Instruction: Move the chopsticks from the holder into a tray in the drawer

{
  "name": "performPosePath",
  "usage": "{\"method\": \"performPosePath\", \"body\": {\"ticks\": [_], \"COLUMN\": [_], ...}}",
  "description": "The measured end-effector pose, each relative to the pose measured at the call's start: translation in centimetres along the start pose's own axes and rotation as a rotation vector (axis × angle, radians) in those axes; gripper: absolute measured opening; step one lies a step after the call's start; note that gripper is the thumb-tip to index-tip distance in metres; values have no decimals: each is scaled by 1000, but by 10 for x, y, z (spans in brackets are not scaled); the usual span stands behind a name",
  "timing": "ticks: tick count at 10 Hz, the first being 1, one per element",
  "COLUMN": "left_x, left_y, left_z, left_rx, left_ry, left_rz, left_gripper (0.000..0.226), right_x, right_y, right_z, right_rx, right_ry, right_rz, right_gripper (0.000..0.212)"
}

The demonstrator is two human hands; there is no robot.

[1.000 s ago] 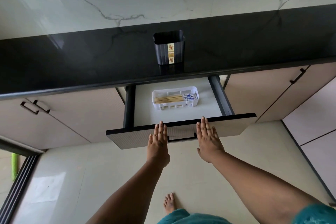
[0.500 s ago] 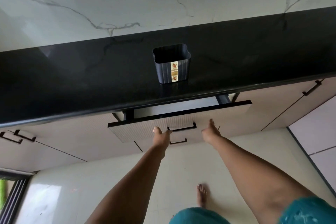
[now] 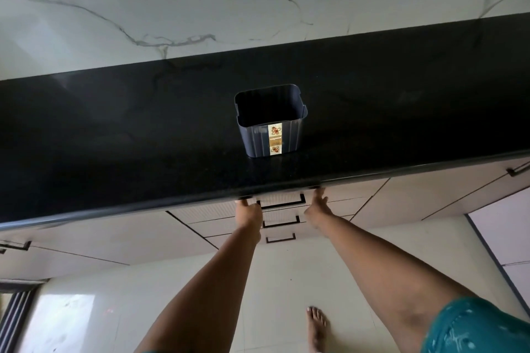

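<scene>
The dark blue-grey holder (image 3: pixel 271 123) stands upright on the black countertop (image 3: pixel 114 137), with nothing visible inside it. Below the counter edge the top drawer (image 3: pixel 282 200) sits pushed in flush with the cabinet fronts; the white tray and the chopsticks are hidden inside it. My left hand (image 3: pixel 248 212) presses flat on the drawer front, left of its black handle. My right hand (image 3: pixel 317 206) rests flat on the front to the right of the handle. Both hands hold nothing, and their fingertips are partly hidden under the counter lip.
Two more drawers (image 3: pixel 281 231) with black handles lie under the top one. Beige cabinet doors (image 3: pixel 401 198) flank them. A white marble wall (image 3: pixel 258 3) rises behind the counter. My bare foot (image 3: pixel 317 327) stands on the pale tiled floor.
Both hands pushed the open drawer inward until it went shut under the counter. The tray with the chopsticks went out of sight. The view tilted up toward the counter.
</scene>
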State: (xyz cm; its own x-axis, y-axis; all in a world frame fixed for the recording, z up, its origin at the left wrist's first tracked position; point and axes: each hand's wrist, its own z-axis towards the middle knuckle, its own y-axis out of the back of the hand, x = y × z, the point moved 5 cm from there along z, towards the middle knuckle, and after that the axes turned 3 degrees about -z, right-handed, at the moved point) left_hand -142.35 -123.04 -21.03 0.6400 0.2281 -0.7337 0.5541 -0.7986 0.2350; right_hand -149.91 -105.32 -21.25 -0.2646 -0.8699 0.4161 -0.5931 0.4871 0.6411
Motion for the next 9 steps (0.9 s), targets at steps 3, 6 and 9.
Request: {"method": "performPosePath", "body": {"ticks": [3, 6, 9], "left_x": [1, 37, -43], "left_y": [5, 1, 38], "left_z": [-8, -83, -140], "left_rx": [225, 98, -199], "left_ry": [-135, -714, -1126], "left_rz": [281, 936, 928], "left_gripper": [87, 67, 63], "right_x": [-16, -12, 35], "right_y": [9, -23, 13], "right_z": [-3, -74, -144], "right_rx": [-132, -395, -702], "right_ry": [79, 258, 538], "right_rz": [-34, -306, -467], "right_gripper": [82, 69, 72]}}
